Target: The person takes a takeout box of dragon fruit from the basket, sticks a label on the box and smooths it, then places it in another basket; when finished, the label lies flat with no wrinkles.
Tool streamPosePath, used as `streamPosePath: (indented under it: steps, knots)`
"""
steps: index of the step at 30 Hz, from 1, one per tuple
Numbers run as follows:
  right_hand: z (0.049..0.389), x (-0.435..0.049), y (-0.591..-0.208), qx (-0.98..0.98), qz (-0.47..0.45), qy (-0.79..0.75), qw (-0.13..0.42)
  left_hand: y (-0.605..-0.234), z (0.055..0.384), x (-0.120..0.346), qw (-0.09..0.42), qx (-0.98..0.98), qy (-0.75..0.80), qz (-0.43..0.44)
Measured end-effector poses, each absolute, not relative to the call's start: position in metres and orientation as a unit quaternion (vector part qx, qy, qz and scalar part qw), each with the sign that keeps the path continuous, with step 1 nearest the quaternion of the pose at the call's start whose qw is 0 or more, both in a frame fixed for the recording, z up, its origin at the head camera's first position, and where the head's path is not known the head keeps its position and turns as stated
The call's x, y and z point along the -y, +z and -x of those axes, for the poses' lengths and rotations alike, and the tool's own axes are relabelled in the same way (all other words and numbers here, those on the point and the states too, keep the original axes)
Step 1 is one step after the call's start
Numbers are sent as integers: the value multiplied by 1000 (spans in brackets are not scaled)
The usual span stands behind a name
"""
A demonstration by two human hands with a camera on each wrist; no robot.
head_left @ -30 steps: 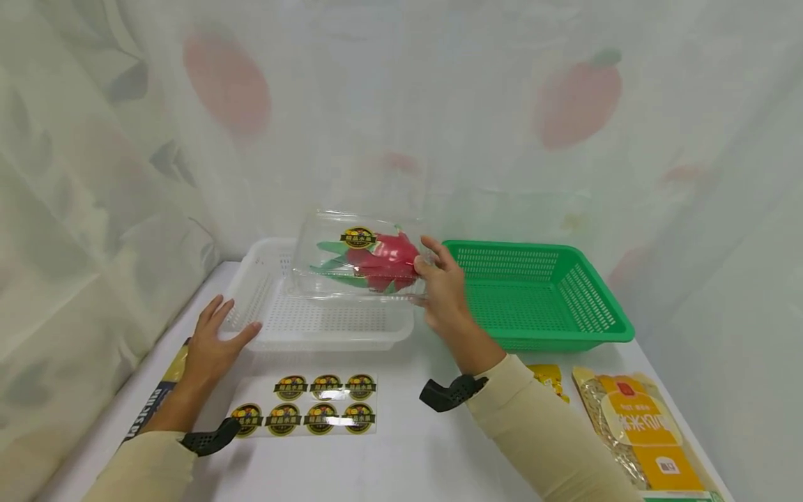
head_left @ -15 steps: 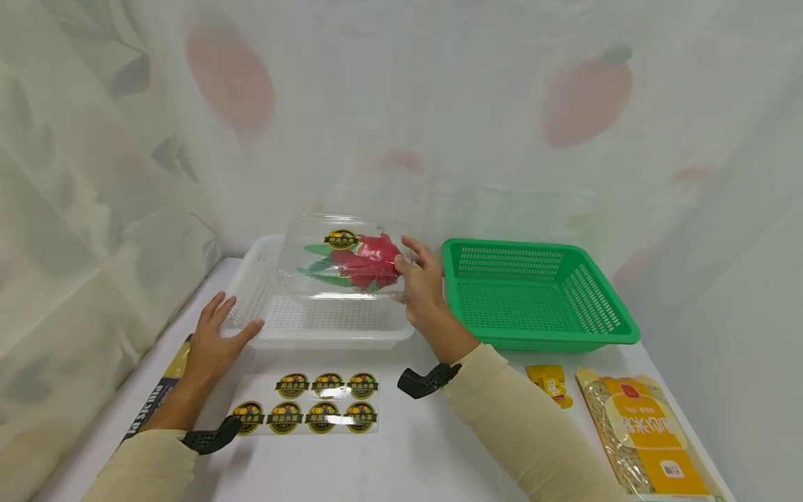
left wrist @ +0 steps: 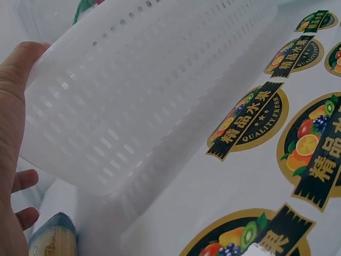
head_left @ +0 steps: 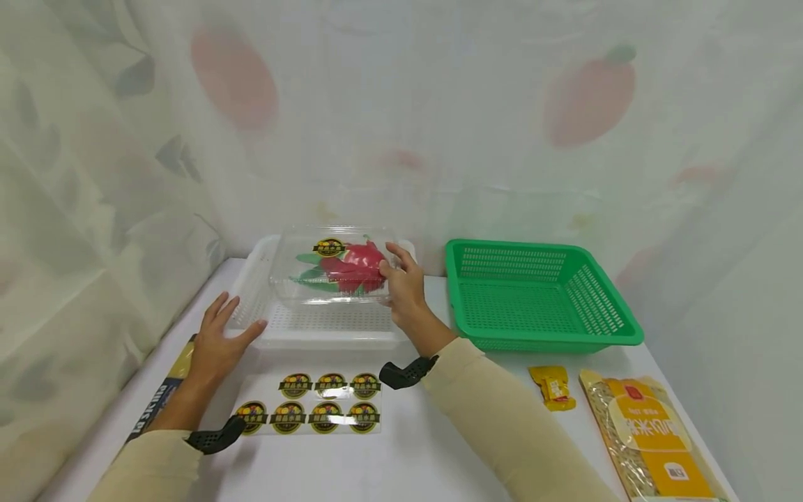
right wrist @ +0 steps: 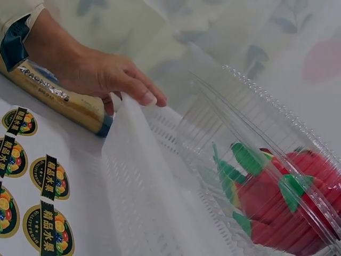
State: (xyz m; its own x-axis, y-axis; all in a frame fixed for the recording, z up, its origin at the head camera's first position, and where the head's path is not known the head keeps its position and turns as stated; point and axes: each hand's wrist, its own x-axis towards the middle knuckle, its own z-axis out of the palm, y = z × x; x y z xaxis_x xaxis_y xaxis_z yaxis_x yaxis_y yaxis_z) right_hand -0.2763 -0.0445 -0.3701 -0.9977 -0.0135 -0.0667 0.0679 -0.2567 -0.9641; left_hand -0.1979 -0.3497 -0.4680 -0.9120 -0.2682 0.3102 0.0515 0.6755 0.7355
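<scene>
My right hand (head_left: 406, 291) holds the right edge of a clear plastic clamshell box (head_left: 291, 244), thumb on the lid. A red dragon fruit (head_left: 362, 263) with green tips is visible inside, and a round black-and-gold sticker (head_left: 329, 247) is on the lid. The box is over the white perforated basket (head_left: 332, 341), slightly tilted; whether it touches the bottom cannot be told. My left hand (head_left: 216, 345) grips the basket's near left corner, its thumb (right wrist: 141, 95) over the rim in the right wrist view. The right hand itself is out of the right wrist view.
Before the basket lies a sticker sheet (head_left: 307, 404) with several round labels. A green basket (head_left: 539, 338) stands to the right. Nearer me on that side are a small yellow packet (head_left: 553, 387) and an orange bag (head_left: 652, 436). A gold-and-blue package (head_left: 166, 390) lies left of the left forearm.
My right hand has carried the clear box left and down, lower over the white basket. The left hand has stayed at the basket's corner.
</scene>
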Motion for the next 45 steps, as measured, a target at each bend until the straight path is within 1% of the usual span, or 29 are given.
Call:
streamPosePath:
  steps: [4, 11, 21, 27, 39, 42, 45]
  knots:
    - [281, 49, -377, -608, -29, -793, 26, -467, 201, 350, 206, 892, -399, -56]
    - [283, 60, -391, -611, -39, -790, 33, -467, 200, 350, 202, 895, -393, -59]
    - [283, 76, -404, -631, -68, -772, 39, -470, 198, 348, 196, 892, -402, -62]
    - [284, 79, -409, -635, -84, -767, 42, -473, 199, 349, 202, 893, -398, -61]
    - [295, 91, -413, -677, -91, -730, 21, -471, 199, 348, 210, 889, -403, -56]
    - [297, 93, -413, -685, -92, -722, 31, -471, 199, 349, 208, 889, -402, -59]
    - [298, 94, -413, -694, -90, -713, 56, -471, 199, 349, 206, 890, -402, -62]
